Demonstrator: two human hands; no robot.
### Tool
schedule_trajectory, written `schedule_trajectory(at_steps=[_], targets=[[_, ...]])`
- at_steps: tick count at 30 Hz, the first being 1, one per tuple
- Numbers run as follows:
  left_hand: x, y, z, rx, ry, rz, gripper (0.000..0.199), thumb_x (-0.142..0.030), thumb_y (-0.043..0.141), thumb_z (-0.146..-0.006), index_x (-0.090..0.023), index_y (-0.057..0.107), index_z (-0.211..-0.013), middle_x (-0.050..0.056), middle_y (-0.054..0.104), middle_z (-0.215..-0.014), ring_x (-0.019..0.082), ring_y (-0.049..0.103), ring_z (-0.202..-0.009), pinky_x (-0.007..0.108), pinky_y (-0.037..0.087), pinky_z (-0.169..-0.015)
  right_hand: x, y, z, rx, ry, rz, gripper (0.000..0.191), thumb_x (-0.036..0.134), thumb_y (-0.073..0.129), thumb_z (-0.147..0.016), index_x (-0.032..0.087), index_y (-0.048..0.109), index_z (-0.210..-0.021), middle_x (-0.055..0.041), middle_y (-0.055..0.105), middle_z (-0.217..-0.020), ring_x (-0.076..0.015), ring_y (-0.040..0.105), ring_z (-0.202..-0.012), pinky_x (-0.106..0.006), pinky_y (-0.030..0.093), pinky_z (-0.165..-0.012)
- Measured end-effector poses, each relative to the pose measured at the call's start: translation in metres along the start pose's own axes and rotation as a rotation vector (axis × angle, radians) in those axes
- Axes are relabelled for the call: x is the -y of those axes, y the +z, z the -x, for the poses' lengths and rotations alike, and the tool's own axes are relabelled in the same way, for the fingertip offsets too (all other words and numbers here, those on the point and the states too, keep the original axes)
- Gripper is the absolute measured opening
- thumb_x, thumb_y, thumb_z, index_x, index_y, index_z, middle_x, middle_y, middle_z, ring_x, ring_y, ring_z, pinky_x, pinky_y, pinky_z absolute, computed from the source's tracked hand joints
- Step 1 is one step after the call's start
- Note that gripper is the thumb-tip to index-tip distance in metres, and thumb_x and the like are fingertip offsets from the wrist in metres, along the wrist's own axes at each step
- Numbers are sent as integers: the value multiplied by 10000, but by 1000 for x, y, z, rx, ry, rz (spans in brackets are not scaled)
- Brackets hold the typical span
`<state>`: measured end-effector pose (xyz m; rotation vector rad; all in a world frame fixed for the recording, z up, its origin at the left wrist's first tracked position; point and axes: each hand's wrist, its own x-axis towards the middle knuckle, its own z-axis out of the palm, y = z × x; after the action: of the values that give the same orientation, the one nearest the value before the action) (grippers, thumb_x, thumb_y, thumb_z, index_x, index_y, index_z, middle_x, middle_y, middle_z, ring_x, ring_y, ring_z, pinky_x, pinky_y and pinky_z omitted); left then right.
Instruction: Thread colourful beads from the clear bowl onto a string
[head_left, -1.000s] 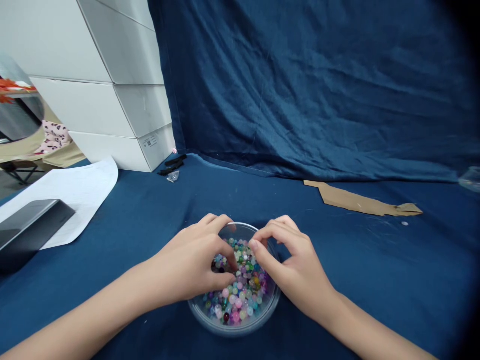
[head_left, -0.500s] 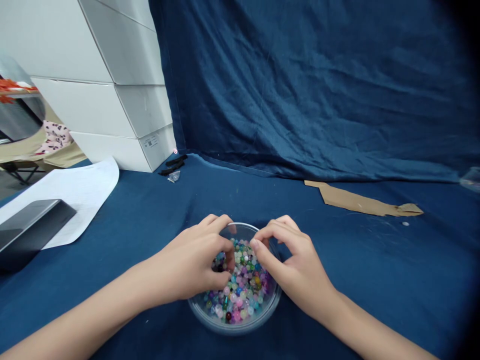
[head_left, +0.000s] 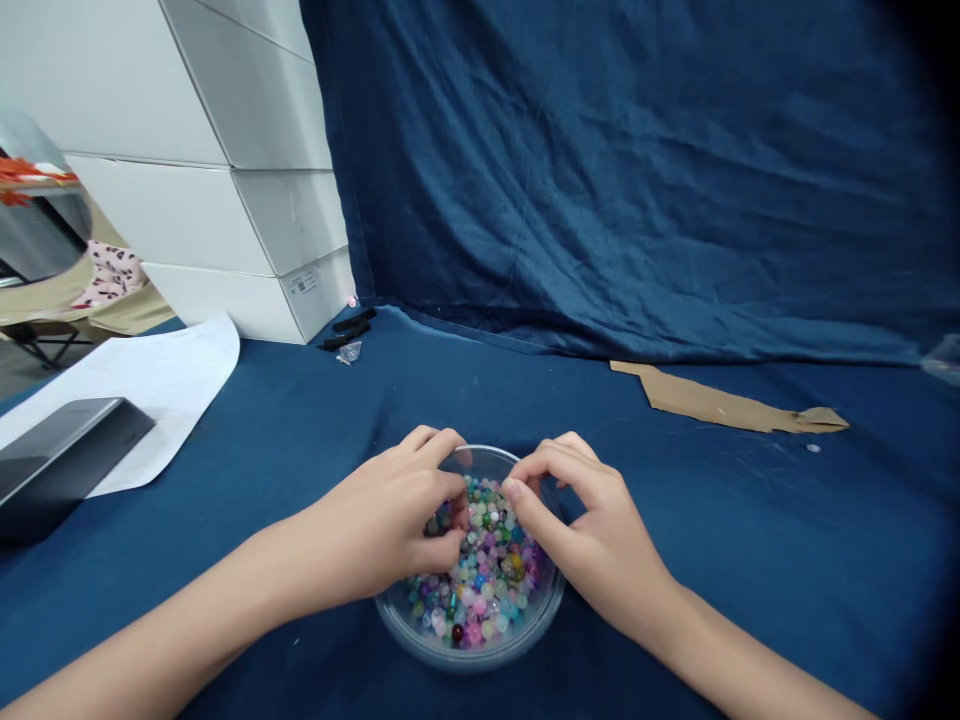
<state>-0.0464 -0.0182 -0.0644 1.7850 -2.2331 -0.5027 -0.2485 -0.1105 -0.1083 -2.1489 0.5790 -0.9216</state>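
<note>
A clear round plastic bowl [head_left: 480, 657] holds many small round beads [head_left: 480, 600] in pink, green, blue, purple, yellow and dark red. My left hand [head_left: 409, 510] reaches over its left rim, fingers curled down at the beads. The thumb and index finger there are nearly together, and whatever they pinch is hidden. At the right rim, my right hand [head_left: 581, 520] has its thumb and index fingertips pressed in a pinch above the beads. What lies between those tips is too small to make out.
White boxes [head_left: 202, 215] are stacked at the back left. A dark tablet-like device [head_left: 82, 450] rests on white paper [head_left: 187, 400] at the left. Black strips [head_left: 349, 328] and a small clear bag [head_left: 349, 352] lie near the boxes. Torn cardboard [head_left: 712, 402] lies before the blue curtain [head_left: 637, 180].
My left thumb and index finger have drawn closer together among the beads. The right hand keeps its pinch at the bowl's right rim, and the bowl has stayed put.
</note>
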Motion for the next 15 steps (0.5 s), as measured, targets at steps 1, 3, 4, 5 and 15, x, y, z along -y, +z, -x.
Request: schedule_trajectory(at_steps=[1,3,4,5,15], targets=[[1,0,0,-6,6,22,58,-165,661,-863,-188,688,-816,64,593,-1198,274,545,-1155,368,507,-929,0,0,0,1,1,0,160,210,636,-992,251,665,-840,14,625,-752,-219,532,-828,-365,396,-750],[3,1,0,-15,-2,96,62,-193,632,-917,-196,676,-873,66,581,-1242,263,538,-1164,374,499,-957,1,0,1,3,6,4,162,210,638,-991,251,665,-836,15,623,-750,-217,532,-824,-364,395,-748],[4,2,1,-24,-14,139,69,-205,610,-944,-203,663,-899,63,570,-1266,256,531,-1180,378,491,-977,1,0,1,2,6,7,164,210,640,-990,251,664,-833,17,623,-747,-216,533,-823,-364,396,-750],[4,3,1,-41,-29,180,75,-209,590,-964,-210,645,-913,60,557,-1285,250,518,-1211,382,477,-1002,1,0,1,-3,7,9,165,210,641,-990,251,665,-832,17,624,-747,-215,536,-825,-365,400,-755],[4,10,-1,-333,51,250,55,-212,534,-1017,-218,575,-980,49,627,-1114,218,536,-1086,369,459,-939,0,-1,3,-82,-10,-37,140,239,666,-975,257,704,-841,2,665,-785,-219,571,-819,-369,428,-753]])
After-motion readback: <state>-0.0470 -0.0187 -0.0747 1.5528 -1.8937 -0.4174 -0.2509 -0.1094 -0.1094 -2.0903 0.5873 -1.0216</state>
